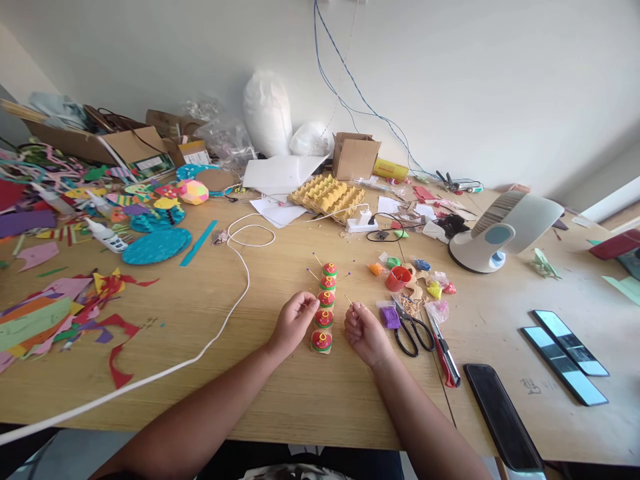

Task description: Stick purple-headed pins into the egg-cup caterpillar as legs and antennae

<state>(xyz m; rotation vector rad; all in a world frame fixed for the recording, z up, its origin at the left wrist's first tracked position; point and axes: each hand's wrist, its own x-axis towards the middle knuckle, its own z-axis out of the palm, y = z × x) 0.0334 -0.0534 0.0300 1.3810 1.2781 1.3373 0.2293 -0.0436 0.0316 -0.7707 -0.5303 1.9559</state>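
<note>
A row of several small red domes with green bands and yellow loops runs away from me on the table. Thin sticks with dark purple tips jut out beside the far ones. At the left side of the row, my left hand is closed in a pinch. Its fingertips meet the edge of the middle dome; whatever lies between them is too small to make out. To the right of the row, my right hand pinches a thin pale stick, which points up and left.
Scissors, a box cutter, a red cup and bags of coloured clay lie at right. Beyond are a white fan and phone. A white cable crosses the left; yellow egg cartons stand behind.
</note>
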